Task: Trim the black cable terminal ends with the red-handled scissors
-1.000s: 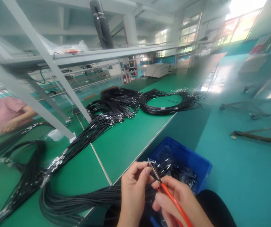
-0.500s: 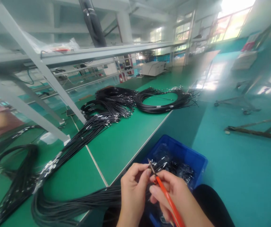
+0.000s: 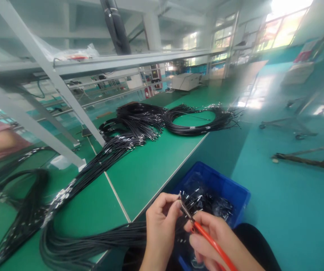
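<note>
My left hand (image 3: pixel 161 222) is closed in a pinch, with a small metal end of a black cable (image 3: pixel 180 194) showing at its fingertips. Most of that piece is hidden by the fingers. My right hand (image 3: pixel 215 239) grips slim pliers with red handles (image 3: pixel 211 241), whose narrow metal jaws reach up to the left fingertips and the small piece. Below both hands stands a blue bin (image 3: pixel 242 197), holding many short black pieces with silver ends (image 3: pixel 204 197). A thick bundle of black cables (image 3: pixel 102 239) runs along the bench to behind my left wrist.
Coils of black cable (image 3: pixel 190 130) and further bundles (image 3: pixel 139 120) lie on the green bench (image 3: pixel 156 165). A white shelf frame (image 3: pixel 66 101) rises at the left. Another person's arm (image 3: pixel 0 141) shows at the far left. Wheeled stands (image 3: pixel 288 128) are on the floor at right.
My right hand and the pliers have shifted slightly right and down, so the jaws now point at the piece held in my left fingertips. The view has shifted slightly.
</note>
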Demonstrator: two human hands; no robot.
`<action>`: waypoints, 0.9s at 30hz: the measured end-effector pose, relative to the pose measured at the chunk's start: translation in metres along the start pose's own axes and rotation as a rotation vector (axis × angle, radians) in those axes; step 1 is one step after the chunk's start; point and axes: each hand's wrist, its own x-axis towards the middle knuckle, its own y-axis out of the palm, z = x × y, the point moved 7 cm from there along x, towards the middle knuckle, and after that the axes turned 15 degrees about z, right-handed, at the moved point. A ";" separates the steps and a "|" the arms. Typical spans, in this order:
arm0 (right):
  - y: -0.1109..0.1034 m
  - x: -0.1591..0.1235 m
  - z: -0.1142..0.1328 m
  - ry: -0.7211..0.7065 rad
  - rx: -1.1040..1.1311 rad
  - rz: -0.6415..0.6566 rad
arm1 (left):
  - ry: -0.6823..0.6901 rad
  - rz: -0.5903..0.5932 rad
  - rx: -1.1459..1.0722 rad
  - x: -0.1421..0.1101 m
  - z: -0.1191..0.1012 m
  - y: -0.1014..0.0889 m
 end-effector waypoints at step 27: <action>-0.044 -0.027 0.026 -0.374 -0.089 -0.601 | 0.075 0.086 0.428 -0.002 -0.019 0.021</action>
